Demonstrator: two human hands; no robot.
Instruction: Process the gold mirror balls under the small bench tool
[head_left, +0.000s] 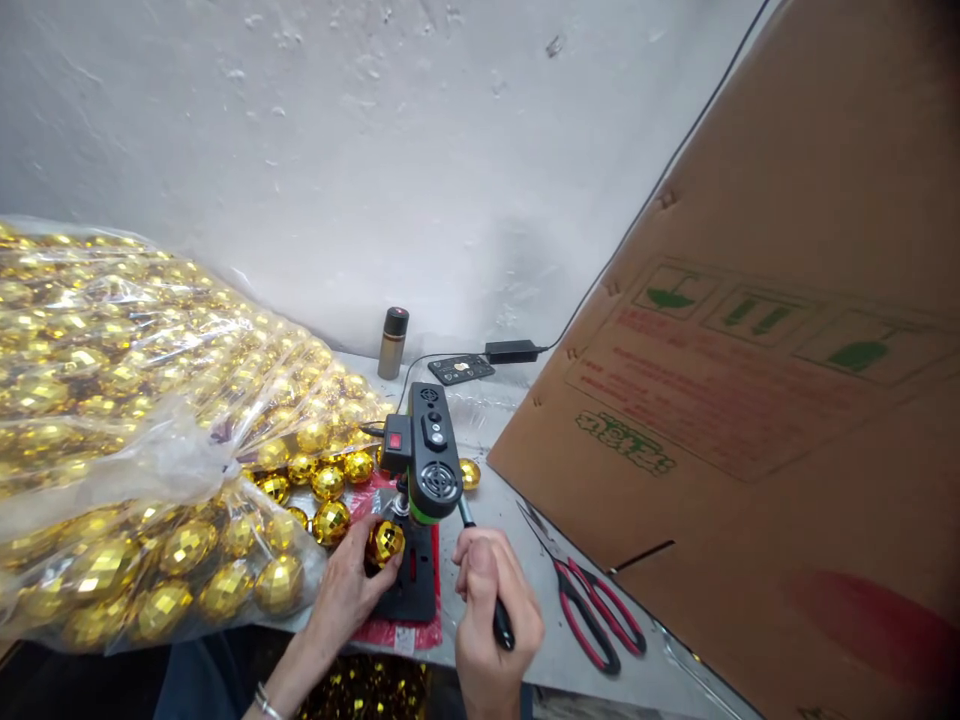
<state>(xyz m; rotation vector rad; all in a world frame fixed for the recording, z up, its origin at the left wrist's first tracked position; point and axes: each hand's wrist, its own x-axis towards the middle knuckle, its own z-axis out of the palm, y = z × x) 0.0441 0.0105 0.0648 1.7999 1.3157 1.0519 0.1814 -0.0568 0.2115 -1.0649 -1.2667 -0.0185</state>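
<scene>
My left hand [346, 582] is closed around a gold faceted ball [388, 542], holding it low at the front of a small black bench drill press [431, 450]. Whether a bit touches the ball is hidden by the machine's head. My right hand [495, 610] is wrapped round the black-ended lever [503, 628] on the machine's right side. The machine's black base [411, 590] rests on a red plastic sheet [431, 632]. Loose gold balls [331, 522] lie just left of the machine, and one more gold ball [469, 474] sits behind its right side.
A large clear bag [172, 430] of gold balls fills the left. Red-and-black scissors [592, 610] lie before a tall cardboard box [750, 350] at right. Behind stand a bottle [392, 345], a dark phone-like slab [461, 369] and a power adapter [512, 351]. Shiny gold pieces [367, 690] show below the table edge.
</scene>
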